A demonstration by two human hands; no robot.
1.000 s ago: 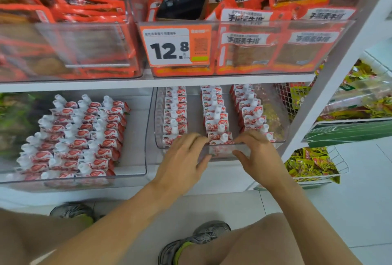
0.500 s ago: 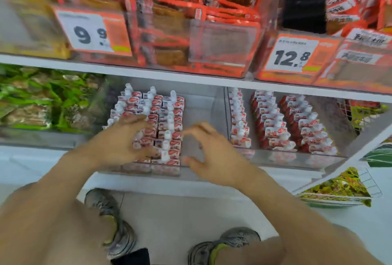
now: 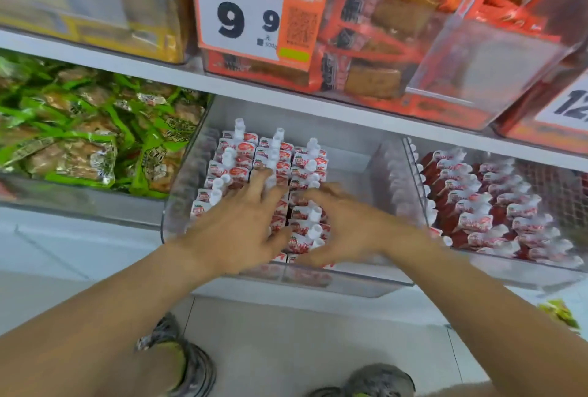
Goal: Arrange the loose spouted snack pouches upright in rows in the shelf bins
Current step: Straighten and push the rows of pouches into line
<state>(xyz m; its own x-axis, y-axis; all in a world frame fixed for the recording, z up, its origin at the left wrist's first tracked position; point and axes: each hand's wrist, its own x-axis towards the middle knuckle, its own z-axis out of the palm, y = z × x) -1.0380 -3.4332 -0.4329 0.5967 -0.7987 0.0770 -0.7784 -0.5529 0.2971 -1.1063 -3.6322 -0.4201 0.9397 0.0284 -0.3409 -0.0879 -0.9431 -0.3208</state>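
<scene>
Hands have shifted bins: a sec ago both gripped the front lip of the right-hand bin [image 3: 496, 256]; now the left hand [image 3: 235, 231] and right hand [image 3: 353, 228] are down on the pouches [image 3: 273, 161] in the middle clear bin [image 3: 346, 283]. Left fingers [image 3: 261, 180] spread wide and flat over the caps; right fingers curve loosely beside the right-most row, holding nothing that can be seen. Reads as the right bin being done w/ and straightening moving to this one, whose three rows already stand upright, spouts up. Setting: white shop shelf [image 3: 222, 85], green snack packs [image 3: 79, 142] at left, orange packs and a 9.9 price tag [image 3: 254, 15] above, pale tiled floor [image 3: 302, 339] and grey shoes below.
</scene>
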